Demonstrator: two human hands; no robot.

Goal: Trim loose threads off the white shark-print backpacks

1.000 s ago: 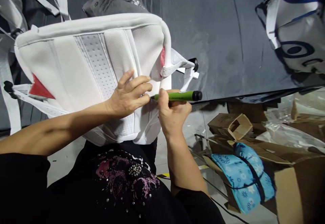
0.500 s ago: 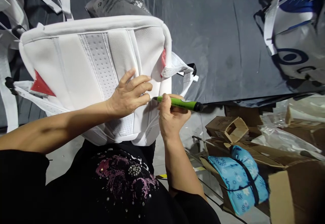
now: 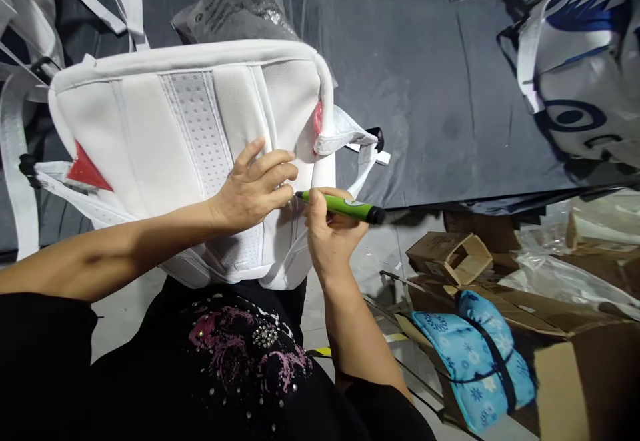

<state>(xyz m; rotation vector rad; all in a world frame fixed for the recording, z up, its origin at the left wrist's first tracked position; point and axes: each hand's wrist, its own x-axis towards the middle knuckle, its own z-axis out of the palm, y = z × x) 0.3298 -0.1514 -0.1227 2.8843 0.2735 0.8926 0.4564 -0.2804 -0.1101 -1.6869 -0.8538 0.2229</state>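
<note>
White backpack [image 3: 150, 134] overhanging grey tabletop [image 3: 410, 81]; cardboard boxes [image 3: 440, 254] at right.

White bag [image 3: 235, 108] with grey-dotted mesh strip [image 3: 195, 121], green-and-black marker [image 3: 350, 208], blue flower-patterned bundle [image 3: 477, 364], dark grey table cover [image 3: 425, 94]

Bare bench [image 3: 425, 94] is leaving passage between the white backpack [image 3: 150, 141] and the grey-and-blue bag [image 3: 580, 81]; a side strap [image 3: 345, 140] is jutting into it, a plastic package [image 3: 240, 11] obstructing beyond.
</note>
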